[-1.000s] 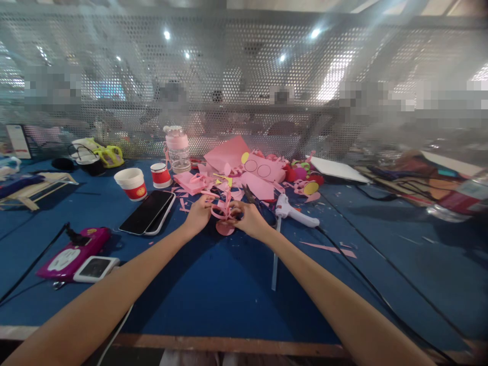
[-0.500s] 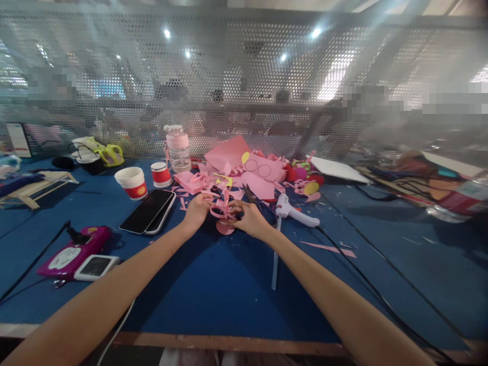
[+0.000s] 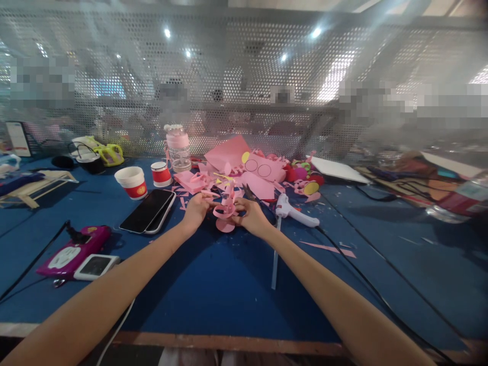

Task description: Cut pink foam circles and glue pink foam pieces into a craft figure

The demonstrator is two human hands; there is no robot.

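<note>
Between my hands is a pink paper figure point(image 3: 225, 211) made of curled strips, with a round disc at its lower end. My left hand point(image 3: 197, 209) has its fingers closed on the figure's left side. From the right, my right hand point(image 3: 249, 215) pinches the same figure; some fingertips are hidden behind the paper. Behind it lies a heap of pink paper sheets point(image 3: 259, 180) with circles drawn on one. Dark scissors point(image 3: 251, 195) lie just beyond my right hand. A white glue gun point(image 3: 295, 211) with a clear glue stick point(image 3: 275, 264) rests to its right.
Left of my hands are two stacked phones point(image 3: 147, 211), white-and-red paper cups point(image 3: 131, 183) and a purple device point(image 3: 76, 254). A pink-lidded bottle point(image 3: 177, 147) stands before the perforated metal screen point(image 3: 229, 76). At right are a black cord point(image 3: 354, 274) and a plastic bottle point(image 3: 461, 201).
The paper figure has turned slightly and its disc sits a little higher between my fingers. Both hands have shifted only slightly.
</note>
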